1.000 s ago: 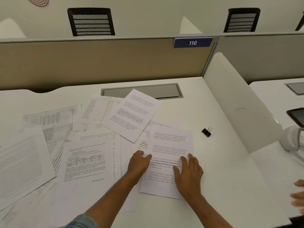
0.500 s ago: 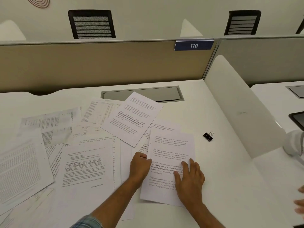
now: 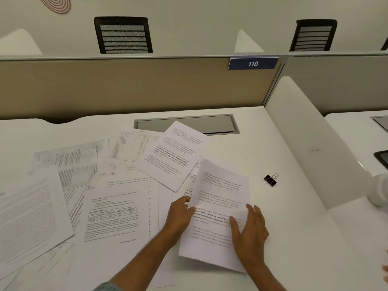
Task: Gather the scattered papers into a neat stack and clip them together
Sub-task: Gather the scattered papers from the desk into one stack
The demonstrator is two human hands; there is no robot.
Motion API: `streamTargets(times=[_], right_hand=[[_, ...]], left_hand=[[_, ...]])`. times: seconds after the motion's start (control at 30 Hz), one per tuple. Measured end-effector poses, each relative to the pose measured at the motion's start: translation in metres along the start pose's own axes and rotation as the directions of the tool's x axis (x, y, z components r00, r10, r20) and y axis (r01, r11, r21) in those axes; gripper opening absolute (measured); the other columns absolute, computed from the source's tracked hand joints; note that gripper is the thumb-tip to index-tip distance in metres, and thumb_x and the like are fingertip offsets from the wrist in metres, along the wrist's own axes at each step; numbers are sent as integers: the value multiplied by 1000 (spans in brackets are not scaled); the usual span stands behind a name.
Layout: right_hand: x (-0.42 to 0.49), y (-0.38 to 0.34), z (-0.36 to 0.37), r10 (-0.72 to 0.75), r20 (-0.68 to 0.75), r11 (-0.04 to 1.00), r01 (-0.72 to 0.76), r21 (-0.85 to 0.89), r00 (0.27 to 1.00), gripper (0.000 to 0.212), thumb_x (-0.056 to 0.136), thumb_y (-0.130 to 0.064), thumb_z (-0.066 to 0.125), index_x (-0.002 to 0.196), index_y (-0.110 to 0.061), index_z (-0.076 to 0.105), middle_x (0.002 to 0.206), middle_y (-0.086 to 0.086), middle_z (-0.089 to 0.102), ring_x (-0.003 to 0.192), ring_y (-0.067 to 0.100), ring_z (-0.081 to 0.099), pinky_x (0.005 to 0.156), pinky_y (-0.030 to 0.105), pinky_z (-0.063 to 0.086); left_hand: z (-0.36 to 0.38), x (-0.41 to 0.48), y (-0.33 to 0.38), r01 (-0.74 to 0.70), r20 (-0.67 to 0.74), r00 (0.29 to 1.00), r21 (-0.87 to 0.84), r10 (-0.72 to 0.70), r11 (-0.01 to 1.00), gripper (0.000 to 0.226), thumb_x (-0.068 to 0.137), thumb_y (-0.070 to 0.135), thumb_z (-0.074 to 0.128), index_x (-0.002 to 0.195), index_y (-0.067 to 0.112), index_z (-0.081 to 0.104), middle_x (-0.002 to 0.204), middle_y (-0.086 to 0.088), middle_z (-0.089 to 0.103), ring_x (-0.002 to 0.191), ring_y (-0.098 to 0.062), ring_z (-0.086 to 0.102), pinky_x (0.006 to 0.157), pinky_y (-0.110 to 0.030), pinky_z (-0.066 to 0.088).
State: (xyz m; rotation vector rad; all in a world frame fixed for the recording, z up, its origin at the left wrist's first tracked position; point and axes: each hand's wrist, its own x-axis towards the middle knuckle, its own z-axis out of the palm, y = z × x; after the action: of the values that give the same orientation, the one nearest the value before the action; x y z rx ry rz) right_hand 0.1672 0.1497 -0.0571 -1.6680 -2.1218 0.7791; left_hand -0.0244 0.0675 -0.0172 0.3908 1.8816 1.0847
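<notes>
Hands hold white printed sheet [image 3: 220, 206]: left hand [image 3: 180, 215] pinches left edge, right hand [image 3: 249, 227] spread flat on top. Black binder clip [image 3: 271, 180] well apart, right.

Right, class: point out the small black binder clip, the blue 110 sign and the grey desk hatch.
Small black binder clip [image 3: 270, 180], head view, black body.
Blue 110 sign [image 3: 253, 63], head view, numerals.
Grey desk hatch [image 3: 189, 123], head view, lid.

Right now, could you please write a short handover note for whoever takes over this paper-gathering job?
Left hand: gripping the left edge of the white printed sheet.
Right hand: flat on that sheet's right side.
Other white printed papers lie scattered across the white desk, to the left.
Small black binder clip sits untouched to the right.
Done: one sheet picked.
Left: gather, square, clip.
</notes>
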Motion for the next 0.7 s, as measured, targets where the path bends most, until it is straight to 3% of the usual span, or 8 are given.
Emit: streamTargets(times=[0.1, 0.2, 0.27, 0.33, 0.37, 0.47, 0.57, 0.7], right_hand=[[2, -23, -10, 126, 52, 945, -136, 298, 991, 63, 96, -31, 65, 150, -17, 36, 151, 9, 47, 137, 29, 47, 112, 49, 41], [7, -55, -22, 266, 219, 798, -342, 496, 939, 48, 97, -27, 66, 141, -18, 47, 121, 8, 62, 107, 25, 62, 87, 34, 48], [9, -74, -21, 275, 313, 736, -408, 540, 909, 26, 98, -21, 66, 123, -17, 58, 106, 2, 69, 92, 17, 67, 76, 32, 50], [7, -88, -13, 254, 362, 702, -429, 569, 897, 6, 99, -13, 64, 102, -18, 64, 100, -3, 72, 89, 16, 70, 80, 35, 56], [6, -95, -7, 248, 378, 689, -437, 578, 892, 8, 98, -10, 63, 97, -17, 67, 100, -2, 75, 91, 20, 72, 85, 40, 59], [1, -118, 12, 236, 420, 630, -467, 620, 876, 11, 97, -8, 64, 100, -15, 72, 102, 4, 79, 95, 30, 75, 90, 50, 61], [-3, -140, 31, 224, 450, 622, -483, 616, 864, 12, 96, -11, 66, 107, -15, 71, 103, 4, 80, 92, 29, 77, 85, 50, 63], [1, -174, 56, 211, 441, 669, -458, 585, 872, 16, 97, -16, 66, 112, -17, 67, 108, 3, 76, 92, 23, 74, 69, 33, 60]], left_hand=[[-26, -1, 0, 32, 9, 999, -96, -31, 995, 23, 102, 18, 61, 123, 24, 63, 121, -1, 75, 99, -23, 77, 85, -39, 64], [-57, -3, 0, 38, -8, 999, -150, -40, 988, 23, 100, 16, 63, 123, 19, 66, 115, -2, 79, 96, -21, 78, 72, -29, 63], [-78, -4, -1, 45, -13, 999, -194, -49, 980, 22, 100, 15, 64, 121, 19, 67, 112, -2, 80, 93, -20, 79, 65, -24, 61], [-98, -5, -3, 51, -30, 998, -232, -60, 971, 21, 99, 15, 65, 119, 20, 68, 109, -2, 81, 89, -18, 80, 60, -22, 60], [-109, -5, -5, 51, -38, 997, -249, -62, 967, 20, 99, 15, 65, 118, 20, 68, 108, -1, 82, 87, -18, 80, 59, -23, 60], [-140, -4, -11, 52, -31, 997, -303, -65, 952, 24, 96, 18, 70, 120, 19, 69, 105, -2, 83, 89, -23, 80, 71, -37, 65], [-169, -4, -18, 74, 38, 997, -325, -65, 943, 29, 95, 18, 71, 124, 23, 68, 113, -3, 81, 99, -30, 79, 88, -54, 62], [-205, 3, -21, 21, -38, 999, -303, -34, 953, 28, 98, 17, 66, 123, 29, 67, 109, 0, 82, 93, -28, 79, 76, -45, 65]])
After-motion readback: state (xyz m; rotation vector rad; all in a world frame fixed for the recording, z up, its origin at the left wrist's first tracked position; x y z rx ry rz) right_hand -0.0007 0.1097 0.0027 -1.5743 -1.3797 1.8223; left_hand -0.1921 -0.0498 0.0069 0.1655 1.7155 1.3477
